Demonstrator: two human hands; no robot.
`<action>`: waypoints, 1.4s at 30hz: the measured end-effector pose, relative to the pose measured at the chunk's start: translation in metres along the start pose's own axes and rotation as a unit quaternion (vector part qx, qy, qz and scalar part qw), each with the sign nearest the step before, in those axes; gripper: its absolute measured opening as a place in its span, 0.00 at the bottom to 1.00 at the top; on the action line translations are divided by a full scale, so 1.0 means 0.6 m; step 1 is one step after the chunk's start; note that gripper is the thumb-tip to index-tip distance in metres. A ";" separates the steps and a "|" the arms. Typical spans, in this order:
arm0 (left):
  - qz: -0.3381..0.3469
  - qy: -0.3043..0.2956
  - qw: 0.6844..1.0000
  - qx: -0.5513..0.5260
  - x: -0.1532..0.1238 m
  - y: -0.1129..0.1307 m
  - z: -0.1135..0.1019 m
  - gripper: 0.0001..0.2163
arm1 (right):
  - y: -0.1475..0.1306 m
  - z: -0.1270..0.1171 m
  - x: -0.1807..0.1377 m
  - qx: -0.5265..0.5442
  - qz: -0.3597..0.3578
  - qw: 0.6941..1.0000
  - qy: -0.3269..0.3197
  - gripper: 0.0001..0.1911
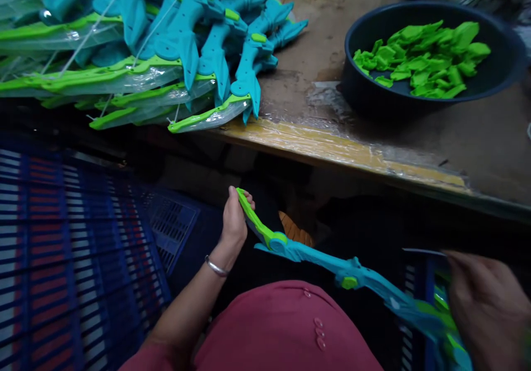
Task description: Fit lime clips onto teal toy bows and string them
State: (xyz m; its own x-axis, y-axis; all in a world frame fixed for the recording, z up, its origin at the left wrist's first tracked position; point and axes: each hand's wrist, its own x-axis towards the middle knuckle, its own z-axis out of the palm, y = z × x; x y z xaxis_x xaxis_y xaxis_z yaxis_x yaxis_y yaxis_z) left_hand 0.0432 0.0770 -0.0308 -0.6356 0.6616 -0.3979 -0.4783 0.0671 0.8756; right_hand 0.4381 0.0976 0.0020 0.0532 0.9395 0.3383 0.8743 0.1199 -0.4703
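Note:
A long toy bow (315, 263) in teal and lime green stretches across my lap, below the table edge. My left hand (234, 219), a metal bangle on its wrist, is closed round the bow's lime green tip. My right hand (487, 304) is at the lower right by the bow's other end, motion-blurred; its fingers seem curled near that end, and I cannot see whether they grip it.
A heap of the same teal and green bows (178, 45), some in clear wrap, covers the table's left. A dark bowl (508, 64) of small green plastic pieces (423, 56) stands at the right. Blue crates (74, 249) sit at my left. The taped table edge (332, 147) runs across.

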 end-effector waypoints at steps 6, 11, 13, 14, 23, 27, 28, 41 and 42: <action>0.063 -0.135 0.987 -0.051 -0.110 0.047 0.035 0.26 | -0.285 0.026 0.039 0.301 -0.100 0.940 -0.128 0.08; 0.099 -0.296 0.943 -0.115 -0.167 0.077 0.020 0.21 | -0.400 0.016 0.006 0.382 -0.211 0.880 -0.189 0.09; 0.097 -0.322 0.932 -0.137 -0.178 0.080 0.012 0.18 | -0.410 0.011 -0.011 0.361 -0.245 0.883 -0.174 0.08; 0.094 -0.332 0.928 -0.142 -0.181 0.080 0.009 0.18 | -0.412 0.010 -0.017 0.351 -0.254 0.886 -0.168 0.08; 0.117 -0.387 0.908 -0.110 -0.175 0.087 0.008 0.18 | -0.391 -0.003 -0.027 0.329 -0.240 0.894 -0.186 0.09; 0.127 -0.404 0.899 -0.107 -0.175 0.092 0.010 0.18 | -0.389 -0.002 -0.029 0.341 -0.229 0.892 -0.189 0.08; 0.129 -0.405 0.899 -0.105 -0.175 0.091 0.010 0.18 | -0.389 -0.002 -0.029 0.343 -0.231 0.890 -0.192 0.07; 0.133 -0.418 0.893 -0.102 -0.177 0.093 0.019 0.18 | -0.394 0.005 -0.028 0.326 -0.271 0.886 -0.190 0.08; 0.137 -0.419 0.892 -0.103 -0.177 0.092 0.020 0.19 | -0.395 0.005 -0.028 0.327 -0.276 0.885 -0.186 0.08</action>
State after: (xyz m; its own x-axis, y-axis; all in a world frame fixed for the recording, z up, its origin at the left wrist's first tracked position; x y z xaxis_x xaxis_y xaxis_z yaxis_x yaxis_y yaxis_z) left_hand 0.0916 0.0196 0.0632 -0.1118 0.9634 0.2435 -0.5308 -0.2650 0.8050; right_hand 0.2283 0.0545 0.1055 -0.5637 0.7064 0.4280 0.2459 0.6382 -0.7296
